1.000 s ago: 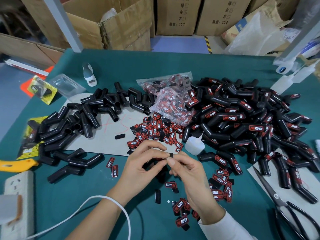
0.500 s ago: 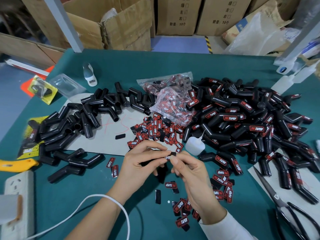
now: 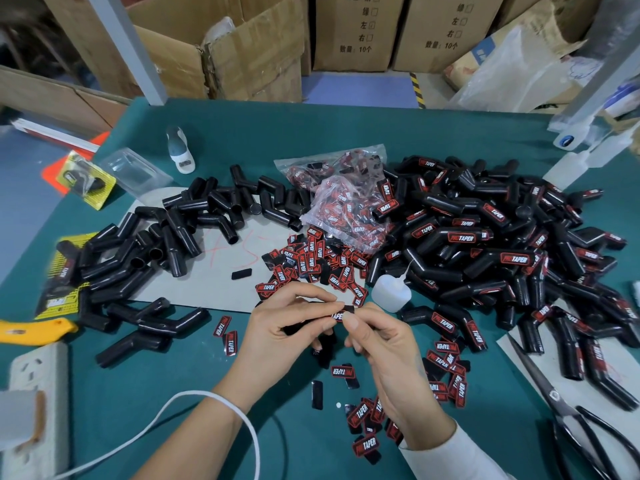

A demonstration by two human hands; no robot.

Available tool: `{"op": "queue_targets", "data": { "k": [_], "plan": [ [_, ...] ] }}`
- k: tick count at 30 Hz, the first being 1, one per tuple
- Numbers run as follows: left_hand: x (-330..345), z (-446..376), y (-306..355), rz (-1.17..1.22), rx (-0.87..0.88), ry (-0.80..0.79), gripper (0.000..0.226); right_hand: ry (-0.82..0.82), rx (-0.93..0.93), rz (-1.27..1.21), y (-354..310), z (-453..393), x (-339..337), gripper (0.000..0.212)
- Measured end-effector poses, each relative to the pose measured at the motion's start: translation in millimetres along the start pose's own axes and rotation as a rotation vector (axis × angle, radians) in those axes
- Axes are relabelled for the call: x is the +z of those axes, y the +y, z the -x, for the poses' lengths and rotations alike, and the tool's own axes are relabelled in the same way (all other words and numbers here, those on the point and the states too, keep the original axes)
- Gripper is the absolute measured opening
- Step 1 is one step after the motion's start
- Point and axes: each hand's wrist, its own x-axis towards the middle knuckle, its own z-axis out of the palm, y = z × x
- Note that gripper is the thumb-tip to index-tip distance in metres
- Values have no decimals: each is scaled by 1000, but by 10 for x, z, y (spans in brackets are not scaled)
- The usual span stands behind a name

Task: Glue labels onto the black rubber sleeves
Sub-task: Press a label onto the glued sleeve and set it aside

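So right now I'm mid-label: my left hand (image 3: 287,327) is curled around a black rubber sleeve (image 3: 325,344), mostly hidden under the fingers, and my right hand (image 3: 384,344) is pinching a red-and-black label (image 3: 341,315) right at the sleeve's top end, thumb on top. I'd say this is the seating step, the label getting lined up and pressed down. I can't tell if glue is already on it.

Next move, I reckon: keep the label square along the sleeve, press it flat, then drop the piece onto the done heap and grab a bare one. Tricky part is probably not gluing my own fingertips.

Around the hands:
- the small white glue bottle (image 3: 391,294) sits just beyond my right hand, nozzle tilted away
- loose labels (image 3: 311,261) scattered just ahead of both hands, more near my right wrist
- a clear bag of labels (image 3: 343,199) further ahead
- labelled sleeves (image 3: 485,244) piled out to the right, unlabelled sleeves (image 3: 173,237) piled to the left, partly on a grey card sheet (image 3: 214,282)
- black scissors (image 3: 568,420) off to the right of my right forearm
- a white power strip (image 3: 38,375) and a yellow cutter (image 3: 31,329) far left, with a white cable (image 3: 194,407) looping over my left forearm

Everything's on a green table mat (image 3: 311,133). Beyond the table there are stacked cardboard boxes (image 3: 356,32), so it looks like a storeroom or packing workshop.
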Motion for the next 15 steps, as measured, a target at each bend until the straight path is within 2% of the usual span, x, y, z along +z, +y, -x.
{"op": "queue_targets", "data": {
  "k": [5,15],
  "plan": [
    [7,8,3,6,-21,6,19,9,-5,27,12,-11,-1,25],
    [-6,8,-12,18,-35,31,17,-10,-31,92,26,3,9,27]
  ]
}}
